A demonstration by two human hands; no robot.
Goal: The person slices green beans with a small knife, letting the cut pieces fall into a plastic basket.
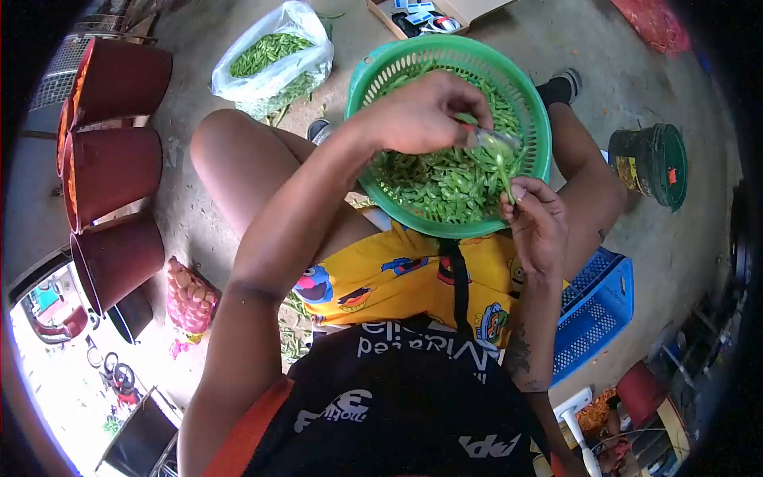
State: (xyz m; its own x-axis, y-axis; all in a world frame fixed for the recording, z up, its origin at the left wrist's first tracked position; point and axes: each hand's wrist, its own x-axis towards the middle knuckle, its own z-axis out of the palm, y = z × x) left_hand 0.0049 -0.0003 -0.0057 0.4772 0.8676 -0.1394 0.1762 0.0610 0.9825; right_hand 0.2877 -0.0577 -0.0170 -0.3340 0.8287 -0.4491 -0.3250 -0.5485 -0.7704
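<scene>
My left hand (pixel 433 111) is closed over a green basin-shaped basket (pixel 543 151), which rests on my lap and crossed legs. It grips a small cutting tool with a thin, blurred pale blade (pixel 499 141) and a bit of red near the fingers; the handle is mostly hidden. At the basket's right rim, my right hand (pixel 539 219) pinches a slim green pod (pixel 504 176) upright between thumb and fingers. The blade meets or lies just behind the pod's upper end. Many small green pod pieces (pixel 445 187) fill the basket below both hands.
A clear plastic bag (pixel 316 65) of green pods stands beyond my left knee. Several dark red buckets (pixel 119 171) line the left side. To the right are a dark green bucket (pixel 650 167) and a blue crate (pixel 592 318). An open cardboard box (pixel 477 8) lies ahead.
</scene>
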